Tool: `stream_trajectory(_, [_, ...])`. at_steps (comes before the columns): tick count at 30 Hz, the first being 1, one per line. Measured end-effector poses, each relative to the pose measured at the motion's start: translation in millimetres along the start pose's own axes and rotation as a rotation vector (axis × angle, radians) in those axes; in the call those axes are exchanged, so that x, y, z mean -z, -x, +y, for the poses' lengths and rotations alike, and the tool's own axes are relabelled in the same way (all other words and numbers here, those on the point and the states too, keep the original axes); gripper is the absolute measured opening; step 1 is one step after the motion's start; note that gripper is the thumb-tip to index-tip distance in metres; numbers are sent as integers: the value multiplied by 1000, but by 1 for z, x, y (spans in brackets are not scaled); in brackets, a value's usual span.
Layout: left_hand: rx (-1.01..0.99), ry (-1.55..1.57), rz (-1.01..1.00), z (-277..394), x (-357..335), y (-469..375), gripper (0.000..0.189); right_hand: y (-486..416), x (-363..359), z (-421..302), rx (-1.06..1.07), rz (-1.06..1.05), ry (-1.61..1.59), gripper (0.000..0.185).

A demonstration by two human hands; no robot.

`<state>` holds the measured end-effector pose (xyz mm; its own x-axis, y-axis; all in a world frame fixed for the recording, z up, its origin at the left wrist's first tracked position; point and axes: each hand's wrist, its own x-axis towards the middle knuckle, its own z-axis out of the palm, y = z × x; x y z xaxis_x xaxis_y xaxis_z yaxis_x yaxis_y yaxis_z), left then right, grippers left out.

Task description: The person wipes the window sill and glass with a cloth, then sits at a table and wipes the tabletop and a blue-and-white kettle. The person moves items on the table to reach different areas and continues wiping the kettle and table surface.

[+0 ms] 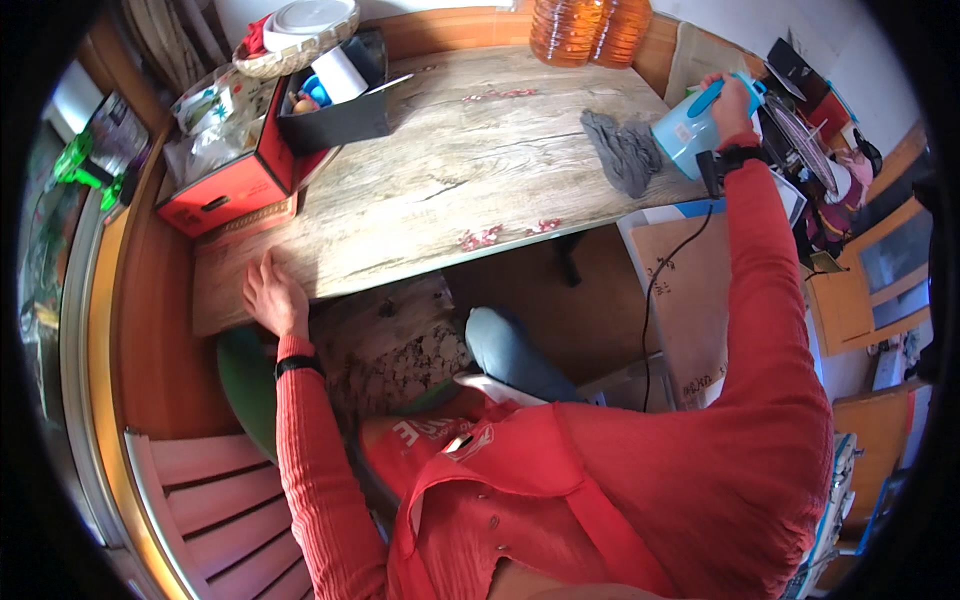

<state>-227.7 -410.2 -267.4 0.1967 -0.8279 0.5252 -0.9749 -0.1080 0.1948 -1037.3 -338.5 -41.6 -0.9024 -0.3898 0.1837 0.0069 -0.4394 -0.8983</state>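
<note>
At the upper right of the head view, my right hand (729, 105) grips the handle of a light-blue jug (686, 133), which is tilted at the right end of the wood-grain table (420, 187). Just left of the jug lies a crumpled grey cloth (624, 150). My left hand (276, 292) rests on the table's near left corner, fingers spread, with nothing in it. Both wrists wear black bands, and a dark cable hangs down near the right one.
A red cardboard box (236, 187) and a black box (337, 120) of small items stand at the back left, beside a wicker basket (300, 49). Large bottles of orange liquid (589, 34) stand at the back. A fan (806, 146) and clutter are at the right; a large carton (682, 300) is below.
</note>
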Motion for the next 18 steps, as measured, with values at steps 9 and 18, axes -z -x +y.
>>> stream_trajectory(9, [22, 51, 39, 6, 4, 2, 36, 201, -96, -32, 270, -718, 75, 27])
stream_trajectory(18, [37, 52, 34, 8, 6, 1, 37, 380, -164, 12, -14, -993, -122, 14])
